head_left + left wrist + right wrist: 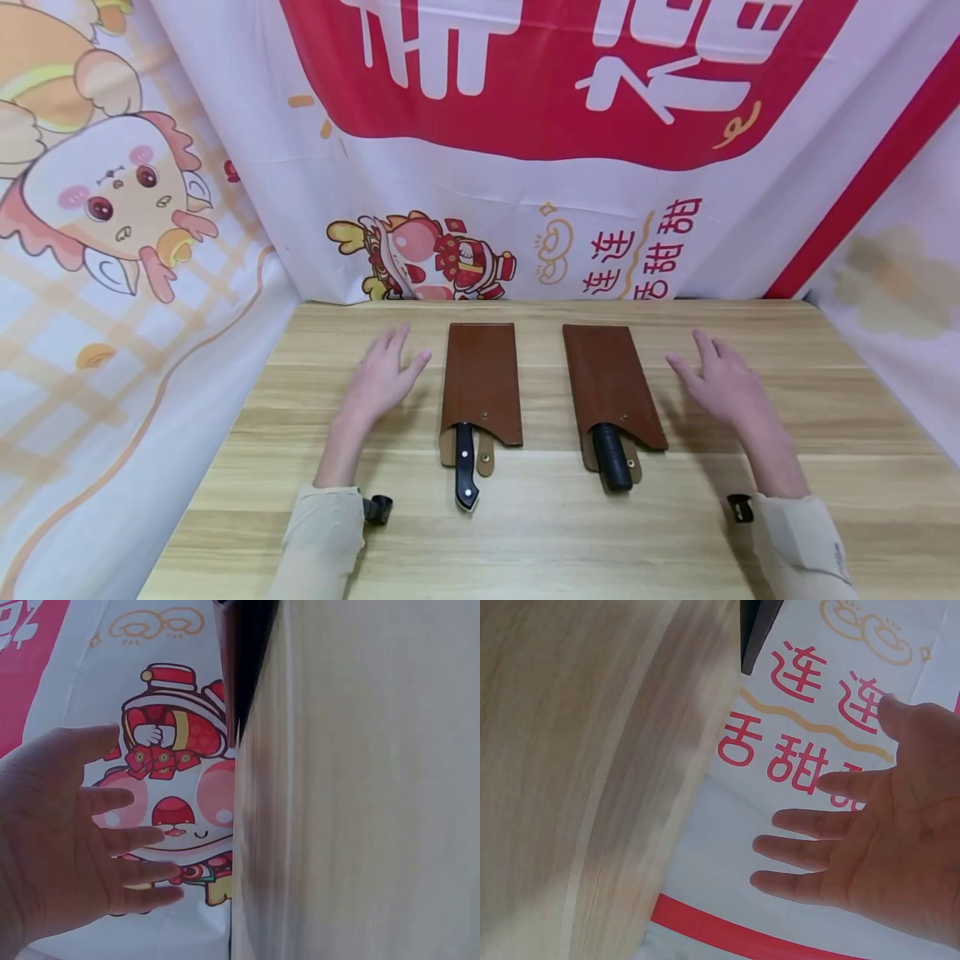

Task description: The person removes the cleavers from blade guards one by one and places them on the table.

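Note:
Two brown leather sheaths lie flat side by side on the wooden table. From the left sheath (482, 375) sticks out the black riveted handle of a knife (466, 471), pointing toward the person. The right sheath (611, 375) lies slightly slanted, with a ribbed black handle (612, 458) showing at its mouth; whatever it belongs to is hidden inside. My left hand (381, 375) hovers left of the left sheath, fingers spread and holding nothing. To the right of the other sheath is my right hand (723, 383), likewise spread and touching nothing. Both palms show in the wrist views.
The wooden table (540, 542) ends at a hanging white and red printed cloth (487, 200) along its back edge. Another printed cloth (225, 367) hangs at the left side. Each sleeve cuff carries a small black device (377, 509).

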The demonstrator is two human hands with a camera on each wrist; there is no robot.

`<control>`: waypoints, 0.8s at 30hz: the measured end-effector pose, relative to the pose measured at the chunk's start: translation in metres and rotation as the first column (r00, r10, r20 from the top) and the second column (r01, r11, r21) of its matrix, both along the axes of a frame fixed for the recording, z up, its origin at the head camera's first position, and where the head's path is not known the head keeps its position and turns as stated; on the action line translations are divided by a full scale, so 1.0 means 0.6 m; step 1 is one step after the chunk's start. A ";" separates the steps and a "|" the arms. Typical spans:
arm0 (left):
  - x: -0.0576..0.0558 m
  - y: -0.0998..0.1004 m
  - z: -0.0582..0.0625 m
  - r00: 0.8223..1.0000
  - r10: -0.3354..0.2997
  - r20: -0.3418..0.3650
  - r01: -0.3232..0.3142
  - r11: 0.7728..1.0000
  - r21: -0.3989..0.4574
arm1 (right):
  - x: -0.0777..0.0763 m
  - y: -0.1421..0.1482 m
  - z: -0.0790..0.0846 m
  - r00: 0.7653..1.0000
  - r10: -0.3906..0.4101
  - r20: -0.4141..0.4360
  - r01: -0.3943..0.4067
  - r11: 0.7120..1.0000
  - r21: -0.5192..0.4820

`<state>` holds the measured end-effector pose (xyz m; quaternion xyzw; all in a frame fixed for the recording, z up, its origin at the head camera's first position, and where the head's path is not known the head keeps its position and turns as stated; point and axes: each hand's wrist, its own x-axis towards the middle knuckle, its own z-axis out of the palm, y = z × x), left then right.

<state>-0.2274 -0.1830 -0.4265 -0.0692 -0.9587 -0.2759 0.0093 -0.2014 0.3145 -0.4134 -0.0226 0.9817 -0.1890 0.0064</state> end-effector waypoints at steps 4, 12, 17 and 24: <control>-0.003 0.005 -0.001 0.999 -0.042 -0.005 0.042 0.986 0.161 | 0.002 -0.001 0.003 1.000 -0.001 -0.020 0.001 1.000 -0.013; -0.003 0.015 -0.003 0.995 -0.041 0.091 0.007 0.940 0.342 | 0.011 -0.017 0.027 0.999 -0.008 -0.052 0.005 0.998 -0.057; -0.004 0.024 -0.002 0.988 -0.026 0.151 -0.035 0.921 0.389 | 0.022 -0.036 0.048 0.994 0.002 -0.113 -0.011 0.997 -0.077; -0.004 0.038 0.000 0.977 -0.020 0.213 -0.087 0.872 0.481 | 0.047 -0.064 0.080 0.981 0.031 -0.194 -0.048 0.995 -0.082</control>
